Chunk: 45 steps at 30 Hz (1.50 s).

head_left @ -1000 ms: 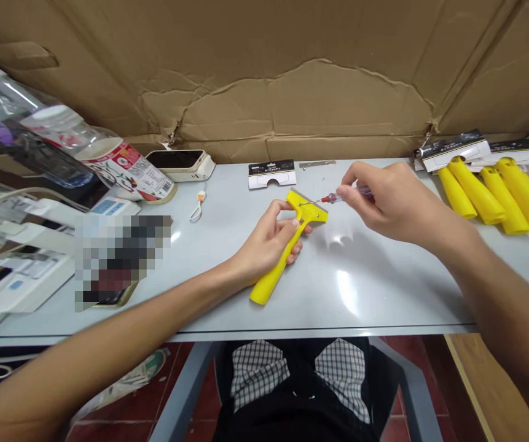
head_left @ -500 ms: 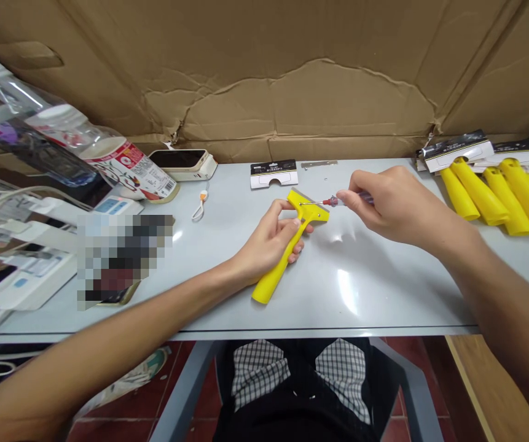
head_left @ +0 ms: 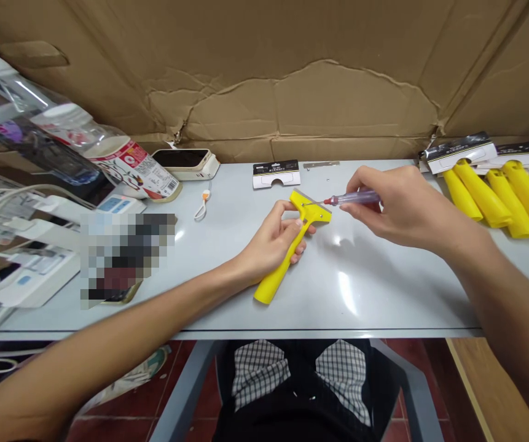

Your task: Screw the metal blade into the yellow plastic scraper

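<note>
My left hand (head_left: 279,236) is closed around the neck of a yellow scraper (head_left: 274,277), whose wide head points away from me. Two small screws show on that head. Between the fingers and thumb of my right hand (head_left: 395,205) is a screwdriver (head_left: 354,197) with a clear purplish handle and a red collar. Its thin shaft runs left, and the tip meets the scraper head at the left screw (head_left: 303,204). Beyond the scraper lie a black-and-white card header (head_left: 276,175) and a thin metal blade (head_left: 321,164).
Several yellow scraper handles (head_left: 485,196) with card headers lie at the right. Leftward are a bottle (head_left: 142,166), a phone in a white box (head_left: 185,161), a short cord loop (head_left: 202,205) and power strips with cables (head_left: 38,276). Cardboard (head_left: 292,73) walls the table's back.
The fingers of my right hand have loosened and shifted on the screwdriver, so more of its handle shows. The scraper stays in my left hand, nearly unmoved.
</note>
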Each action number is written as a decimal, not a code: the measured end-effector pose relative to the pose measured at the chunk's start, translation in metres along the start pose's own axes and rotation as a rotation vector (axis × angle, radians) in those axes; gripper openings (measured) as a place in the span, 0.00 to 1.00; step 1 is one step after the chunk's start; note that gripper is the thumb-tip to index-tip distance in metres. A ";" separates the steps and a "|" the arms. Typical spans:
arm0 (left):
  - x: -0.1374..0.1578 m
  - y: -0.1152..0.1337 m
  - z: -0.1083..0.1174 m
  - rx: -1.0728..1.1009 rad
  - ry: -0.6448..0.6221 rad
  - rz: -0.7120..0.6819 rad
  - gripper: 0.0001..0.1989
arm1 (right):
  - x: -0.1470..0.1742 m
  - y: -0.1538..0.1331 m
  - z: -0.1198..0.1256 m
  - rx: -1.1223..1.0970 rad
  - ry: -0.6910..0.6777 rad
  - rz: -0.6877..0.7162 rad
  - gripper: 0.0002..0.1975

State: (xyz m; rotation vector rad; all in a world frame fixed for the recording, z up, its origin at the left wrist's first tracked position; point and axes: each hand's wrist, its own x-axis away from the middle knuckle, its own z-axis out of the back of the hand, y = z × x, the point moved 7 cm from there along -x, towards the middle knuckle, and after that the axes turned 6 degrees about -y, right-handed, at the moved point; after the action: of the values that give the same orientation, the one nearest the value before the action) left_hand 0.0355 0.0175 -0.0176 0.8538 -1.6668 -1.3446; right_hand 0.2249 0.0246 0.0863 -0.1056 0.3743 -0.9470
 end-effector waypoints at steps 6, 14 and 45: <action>0.000 0.001 -0.001 -0.003 -0.008 0.000 0.04 | -0.003 0.004 -0.002 0.063 0.026 -0.101 0.13; 0.000 0.001 -0.001 0.006 0.012 0.009 0.05 | -0.001 0.003 -0.005 -0.026 -0.069 -0.061 0.15; 0.002 0.001 -0.003 -0.101 -0.031 0.006 0.08 | 0.000 0.002 -0.035 -0.024 -0.331 0.053 0.16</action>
State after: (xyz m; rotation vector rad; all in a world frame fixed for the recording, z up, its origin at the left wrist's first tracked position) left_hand 0.0376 0.0150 -0.0158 0.7721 -1.6095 -1.4316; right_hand 0.2138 0.0287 0.0531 -0.2692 0.0826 -0.8549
